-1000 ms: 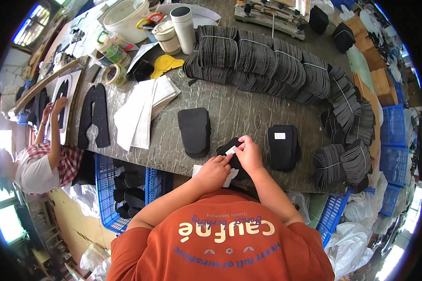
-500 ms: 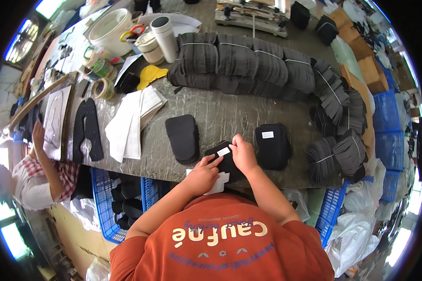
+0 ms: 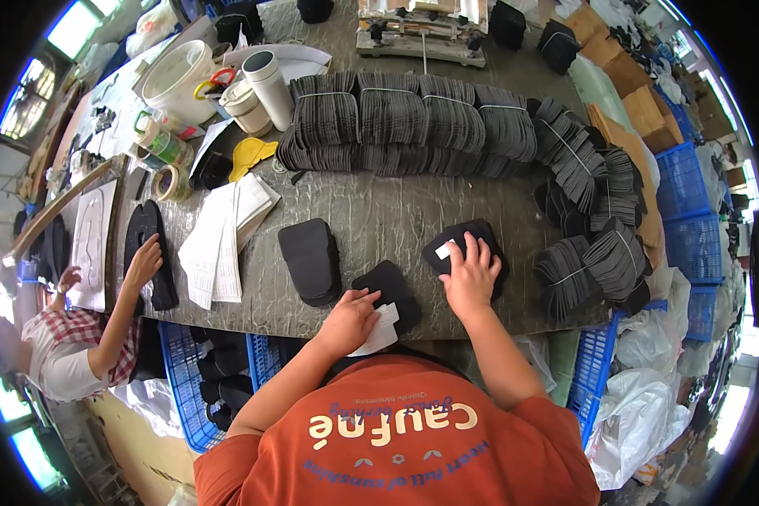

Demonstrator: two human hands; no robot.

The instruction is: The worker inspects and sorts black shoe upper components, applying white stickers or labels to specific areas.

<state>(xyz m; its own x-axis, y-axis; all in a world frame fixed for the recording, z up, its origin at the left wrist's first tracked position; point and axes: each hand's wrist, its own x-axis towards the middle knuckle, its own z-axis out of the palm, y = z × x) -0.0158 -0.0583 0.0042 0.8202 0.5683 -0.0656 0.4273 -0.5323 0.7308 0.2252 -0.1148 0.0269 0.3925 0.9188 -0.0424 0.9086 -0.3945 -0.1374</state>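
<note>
My right hand (image 3: 471, 271) lies flat, fingers spread, on a small stack of black shaped pieces (image 3: 491, 237) whose top piece bears a white label. My left hand (image 3: 349, 319) pinches a sheet of white labels (image 3: 383, 329) at the table's near edge, touching another black piece (image 3: 394, 287) that lies between the hands. A second stack of black pieces (image 3: 310, 258) sits to the left of that, untouched.
Long rows of tied black bundles (image 3: 447, 122) curve across the far and right side of the grey table (image 3: 396, 211). White papers (image 3: 223, 236), tape rolls (image 3: 174, 181), a bucket (image 3: 181, 80) sit left. Another person's hand (image 3: 146, 258) works at the left. Blue crates (image 3: 185, 371) stand below.
My right hand has moved right from the piece both hands held onto the stack with the label. The piece now lies on the table; my left hand stays by the label sheet.
</note>
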